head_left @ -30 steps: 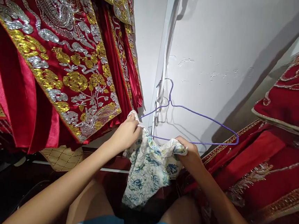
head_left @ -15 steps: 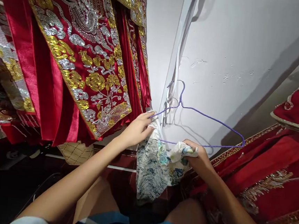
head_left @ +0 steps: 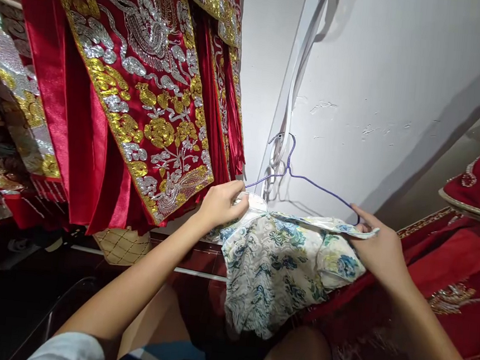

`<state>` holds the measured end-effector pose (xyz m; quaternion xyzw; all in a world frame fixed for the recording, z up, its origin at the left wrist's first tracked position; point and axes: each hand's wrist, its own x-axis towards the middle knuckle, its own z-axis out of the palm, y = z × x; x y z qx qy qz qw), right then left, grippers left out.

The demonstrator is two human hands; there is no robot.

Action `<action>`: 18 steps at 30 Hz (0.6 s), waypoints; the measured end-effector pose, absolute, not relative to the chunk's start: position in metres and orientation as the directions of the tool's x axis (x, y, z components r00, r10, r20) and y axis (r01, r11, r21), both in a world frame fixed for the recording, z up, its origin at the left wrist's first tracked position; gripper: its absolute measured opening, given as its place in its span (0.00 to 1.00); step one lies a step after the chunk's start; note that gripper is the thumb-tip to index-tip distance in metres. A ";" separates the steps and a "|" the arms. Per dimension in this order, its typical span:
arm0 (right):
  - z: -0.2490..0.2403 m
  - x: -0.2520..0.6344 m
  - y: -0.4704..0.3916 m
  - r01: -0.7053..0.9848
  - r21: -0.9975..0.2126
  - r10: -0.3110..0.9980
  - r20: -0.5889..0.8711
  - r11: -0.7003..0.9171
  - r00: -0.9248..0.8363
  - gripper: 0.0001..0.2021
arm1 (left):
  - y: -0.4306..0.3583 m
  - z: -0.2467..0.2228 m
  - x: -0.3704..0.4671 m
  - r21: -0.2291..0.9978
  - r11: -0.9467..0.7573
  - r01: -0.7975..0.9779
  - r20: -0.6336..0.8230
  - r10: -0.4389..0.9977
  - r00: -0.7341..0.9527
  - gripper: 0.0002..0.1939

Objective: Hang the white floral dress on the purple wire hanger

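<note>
A purple wire hanger (head_left: pixel 319 187) is in front of the wall, its hook by a pale strap with metal rings. From its lower part hangs a white garment (head_left: pixel 278 273) with blue and green floral print, covering the bottom bar. My left hand (head_left: pixel 224 202) is closed on the garment's left shoulder and the hanger's left arm. At the other end, my right hand (head_left: pixel 375 242) grips the garment's right edge around the hanger's right corner, the cloth stretched between both hands. Part of my right fingers is behind the fabric.
Red costumes with gold and silver sequins (head_left: pixel 158 105) hang close on the left. More red beaded cloth (head_left: pixel 471 222) is on the right. A pale strap (head_left: pixel 291 95) runs down the white wall (head_left: pixel 370 85). Below is a dark red tiled floor (head_left: pixel 203 261).
My right hand has moved right and slightly up, drawing the garment out over the hanger's right end. The bunched cloth is now spread wide. My left hand stays near the left shoulder.
</note>
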<state>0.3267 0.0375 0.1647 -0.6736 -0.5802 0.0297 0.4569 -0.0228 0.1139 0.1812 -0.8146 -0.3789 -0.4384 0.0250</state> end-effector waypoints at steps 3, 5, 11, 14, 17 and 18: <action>0.183 0.330 0.041 0.736 -0.677 0.859 0.359 -0.029 0.364 0.25 | 0.113 0.191 -0.034 0.397 -0.613 0.683 0.671 0.702 0.239 0.10; 0.195 0.330 0.043 0.672 -0.738 0.872 0.290 -0.059 0.395 0.21 | 0.113 0.196 -0.046 0.499 -0.573 0.650 0.630 0.755 0.181 0.10; 0.211 0.331 0.042 0.064 -0.975 0.967 -0.202 -0.214 0.156 0.21 | 0.113 0.196 -0.077 0.669 -0.600 0.438 0.624 0.774 0.106 0.09; 0.194 0.317 0.044 -0.213 -0.941 0.961 -0.275 -0.262 0.033 0.19 | 0.114 0.191 -0.081 0.665 -0.604 0.439 0.621 0.774 0.125 0.10; 0.166 0.295 0.050 -0.291 -0.926 0.970 -0.240 -0.240 -0.034 0.21 | 0.113 0.193 -0.082 0.576 -0.607 0.547 0.630 0.756 0.176 0.15; 0.158 0.289 0.052 -0.282 -0.937 0.979 -0.200 -0.205 -0.047 0.24 | 0.113 0.195 -0.082 0.535 -0.605 0.590 0.637 0.747 0.188 0.17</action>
